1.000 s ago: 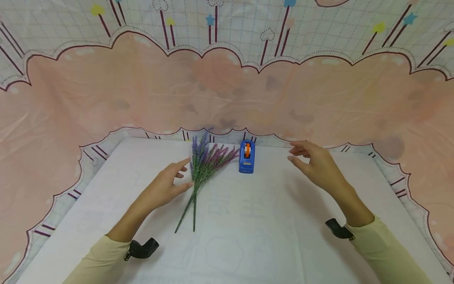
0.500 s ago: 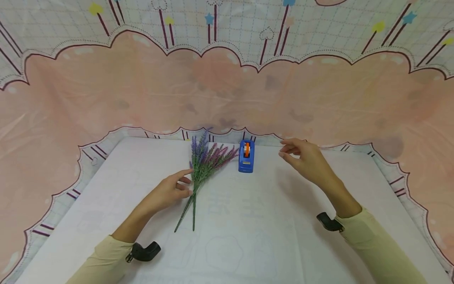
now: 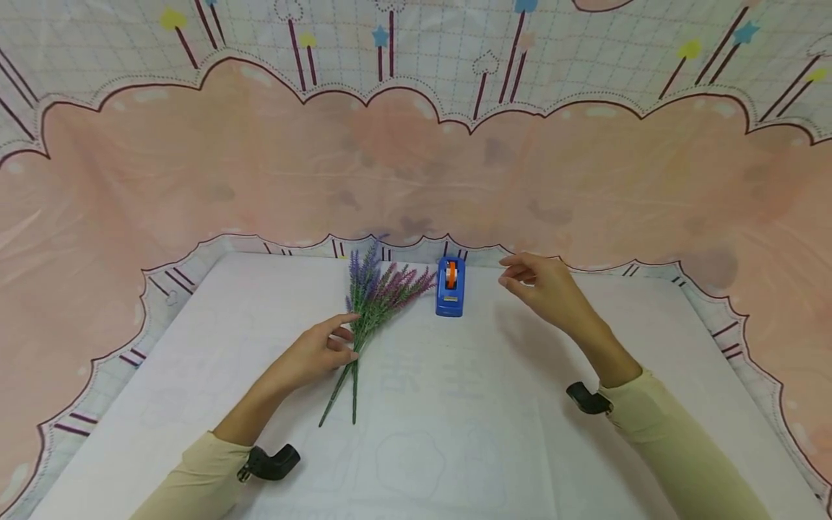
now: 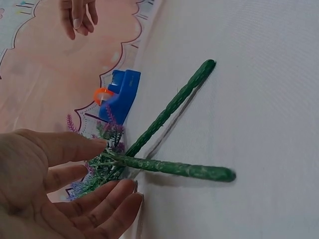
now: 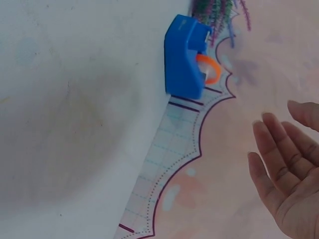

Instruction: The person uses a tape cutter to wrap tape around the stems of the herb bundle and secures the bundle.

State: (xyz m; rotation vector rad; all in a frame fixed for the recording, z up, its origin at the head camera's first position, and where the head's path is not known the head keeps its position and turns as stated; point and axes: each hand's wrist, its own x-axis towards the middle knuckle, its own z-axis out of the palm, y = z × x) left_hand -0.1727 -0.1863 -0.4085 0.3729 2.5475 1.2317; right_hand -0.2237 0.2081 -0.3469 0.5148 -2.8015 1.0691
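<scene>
Two artificial lavender sprigs (image 3: 383,296), one purple and one pink, lie crossed on the white table, green stems (image 4: 179,168) toward the person. My left hand (image 3: 318,350) is at the crossing, with thumb and fingers on either side of the stems; a gap shows between thumb and fingers in the left wrist view, and whether they touch the stems is hard to tell. A blue tape dispenser (image 3: 450,289) with an orange core stands right of the blossoms. Off to its right, my right hand (image 3: 542,289) hovers above the table with relaxed fingers, holding nothing.
The white table (image 3: 455,448) has a far edge just behind the dispenser and blossoms. Beyond it hangs a pink and white patterned cloth (image 3: 292,180). Black wrist cameras (image 3: 273,462) sit on both sleeves.
My left hand has come in around the stems, its thumb and index finger drawing closer together. My right hand has moved left toward the tape dispenser. Sprigs and dispenser stay in place.
</scene>
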